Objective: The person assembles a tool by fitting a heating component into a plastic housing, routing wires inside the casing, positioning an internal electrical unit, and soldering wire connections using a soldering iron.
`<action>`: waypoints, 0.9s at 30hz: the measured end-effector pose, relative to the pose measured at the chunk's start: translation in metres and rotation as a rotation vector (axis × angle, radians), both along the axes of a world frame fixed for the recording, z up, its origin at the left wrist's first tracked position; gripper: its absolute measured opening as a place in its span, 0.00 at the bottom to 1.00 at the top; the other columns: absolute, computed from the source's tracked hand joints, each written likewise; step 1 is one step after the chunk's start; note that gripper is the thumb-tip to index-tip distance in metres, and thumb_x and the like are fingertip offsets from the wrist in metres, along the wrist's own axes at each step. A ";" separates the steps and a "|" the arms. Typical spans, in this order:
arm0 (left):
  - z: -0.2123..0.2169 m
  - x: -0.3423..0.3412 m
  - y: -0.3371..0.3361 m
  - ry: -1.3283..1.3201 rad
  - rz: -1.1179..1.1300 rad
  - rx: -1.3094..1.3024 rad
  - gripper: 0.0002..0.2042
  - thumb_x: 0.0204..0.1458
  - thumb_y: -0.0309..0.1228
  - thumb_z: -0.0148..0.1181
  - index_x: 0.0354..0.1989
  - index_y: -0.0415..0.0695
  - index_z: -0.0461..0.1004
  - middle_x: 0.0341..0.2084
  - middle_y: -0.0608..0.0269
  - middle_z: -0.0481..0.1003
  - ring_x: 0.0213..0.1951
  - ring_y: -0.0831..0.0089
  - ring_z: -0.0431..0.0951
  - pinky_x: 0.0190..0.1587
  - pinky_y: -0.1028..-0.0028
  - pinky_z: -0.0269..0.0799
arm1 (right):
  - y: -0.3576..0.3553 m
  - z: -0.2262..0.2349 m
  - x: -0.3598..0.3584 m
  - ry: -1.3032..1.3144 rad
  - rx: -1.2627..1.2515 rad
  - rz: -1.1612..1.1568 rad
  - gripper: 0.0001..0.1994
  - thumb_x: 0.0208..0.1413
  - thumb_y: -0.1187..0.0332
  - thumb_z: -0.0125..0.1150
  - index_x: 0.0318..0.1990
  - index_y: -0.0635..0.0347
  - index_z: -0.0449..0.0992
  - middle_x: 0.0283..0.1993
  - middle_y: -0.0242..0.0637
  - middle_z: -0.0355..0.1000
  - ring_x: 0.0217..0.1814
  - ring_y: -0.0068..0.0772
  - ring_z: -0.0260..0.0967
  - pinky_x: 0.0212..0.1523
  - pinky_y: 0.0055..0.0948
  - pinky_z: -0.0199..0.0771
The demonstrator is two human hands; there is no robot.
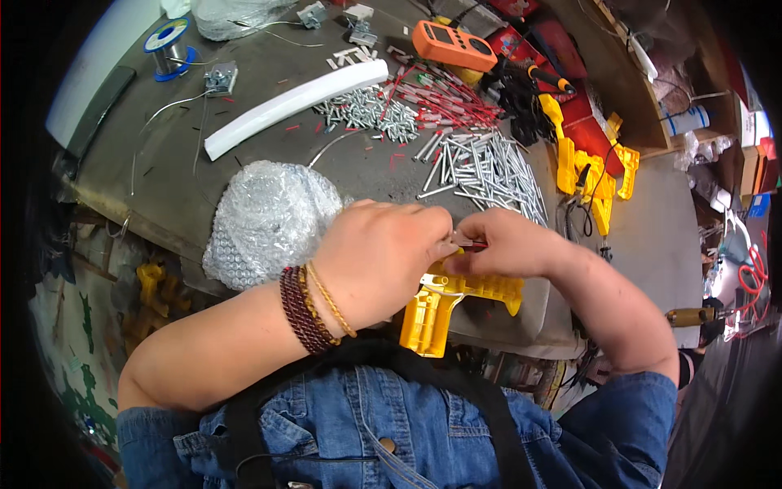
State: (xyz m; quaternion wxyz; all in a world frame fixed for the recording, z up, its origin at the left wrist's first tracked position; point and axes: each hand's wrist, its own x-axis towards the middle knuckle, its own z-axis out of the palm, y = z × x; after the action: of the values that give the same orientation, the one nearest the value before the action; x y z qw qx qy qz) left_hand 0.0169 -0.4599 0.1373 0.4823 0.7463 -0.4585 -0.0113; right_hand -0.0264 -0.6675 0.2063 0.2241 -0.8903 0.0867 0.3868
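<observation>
Over the near edge of the bench, my left hand (383, 248) and my right hand (507, 243) meet with their fingers pinched together. A small piece with a bit of red and dark wire (474, 243) shows between the fingertips, mostly hidden. Directly below them is a yellow plastic tool housing half (428, 324), shaped like a pistol grip, its ribbed inside facing up. A pale wire (444, 292) runs inside it. Both hands are closed, and exactly what each one pinches is covered by the fingers. My left wrist wears beaded bracelets.
Beside my left hand sits a bubble-wrap bundle (273, 220). Beyond are piles of long screws (493, 175) and short screws (371, 112), red-wired parts (448, 98), a white strip (297, 107), an orange multimeter (454, 46) and a solder spool (169, 53). Yellow housings (599, 183) lie right.
</observation>
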 end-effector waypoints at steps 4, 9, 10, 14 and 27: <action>0.005 0.002 0.003 0.095 -0.049 0.039 0.04 0.55 0.30 0.59 0.32 0.43 0.75 0.24 0.53 0.76 0.31 0.52 0.77 0.33 0.61 0.71 | 0.004 -0.010 -0.008 -0.141 0.015 0.099 0.21 0.47 0.50 0.70 0.30 0.61 0.77 0.26 0.42 0.74 0.31 0.40 0.74 0.34 0.36 0.71; 0.006 0.004 0.002 0.135 -0.085 0.033 0.03 0.56 0.26 0.56 0.34 0.39 0.74 0.27 0.55 0.76 0.32 0.58 0.78 0.36 0.68 0.71 | 0.011 0.007 -0.032 -0.571 -0.086 0.161 0.13 0.51 0.61 0.66 0.36 0.62 0.77 0.34 0.42 0.73 0.38 0.42 0.74 0.38 0.37 0.73; 0.009 0.002 0.003 0.182 -0.084 0.085 0.03 0.58 0.24 0.56 0.35 0.38 0.74 0.29 0.57 0.76 0.32 0.64 0.78 0.38 0.73 0.71 | 0.011 0.007 -0.040 -0.837 -0.111 0.272 0.10 0.51 0.67 0.65 0.39 0.62 0.78 0.36 0.41 0.72 0.39 0.42 0.73 0.39 0.37 0.73; 0.013 0.002 -0.002 0.334 -0.084 0.145 0.05 0.54 0.25 0.60 0.36 0.38 0.75 0.33 0.56 0.77 0.37 0.63 0.78 0.41 0.72 0.71 | 0.012 0.013 -0.064 -0.923 -0.182 0.484 0.10 0.43 0.72 0.60 0.36 0.60 0.78 0.37 0.39 0.70 0.38 0.43 0.71 0.39 0.36 0.74; 0.018 0.012 -0.001 -0.157 -0.385 0.148 0.05 0.46 0.26 0.64 0.31 0.42 0.76 0.39 0.56 0.76 0.43 0.56 0.75 0.46 0.61 0.70 | 0.023 -0.011 -0.069 -1.059 -0.282 0.597 0.06 0.44 0.68 0.59 0.27 0.60 0.77 0.31 0.31 0.69 0.35 0.29 0.70 0.30 0.25 0.76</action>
State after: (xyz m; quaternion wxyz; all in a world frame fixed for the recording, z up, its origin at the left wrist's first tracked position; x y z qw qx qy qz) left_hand 0.0292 -0.4607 0.1555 0.3778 0.6771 -0.6266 -0.0786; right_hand -0.0951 -0.6448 0.1955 -0.0006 -0.9682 -0.2384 -0.0764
